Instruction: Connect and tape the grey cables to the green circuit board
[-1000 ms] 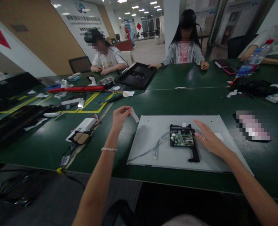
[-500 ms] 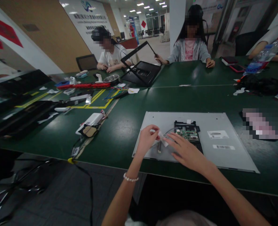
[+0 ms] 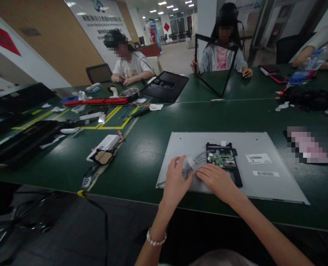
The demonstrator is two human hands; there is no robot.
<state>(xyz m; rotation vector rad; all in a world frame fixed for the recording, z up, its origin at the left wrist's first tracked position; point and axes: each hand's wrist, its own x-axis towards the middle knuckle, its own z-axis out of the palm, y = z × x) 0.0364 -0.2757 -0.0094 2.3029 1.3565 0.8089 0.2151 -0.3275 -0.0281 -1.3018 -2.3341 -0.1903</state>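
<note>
A flat grey metal panel lies in front of me, with a green circuit board in a black plastic frame on top. Grey cables run left from the board to my hands. My left hand curls its fingers and thumb around the cables at the panel's left part. Across them stands a white strip, which looks like tape. My right hand, fingers together, pinches near the strip's lower end; its fingertips are partly hidden.
To the right lies a pink phone-like object, to the left a white battery-like pack with a black cable. Across the table, one person holds a black frame beside a black casing; another sits further left. Bottles stand far right.
My left hand has shifted from pinching the white strip to curling around the cables. My right hand has lowered and closed in. The person opposite has lifted the black frame off the casing.
</note>
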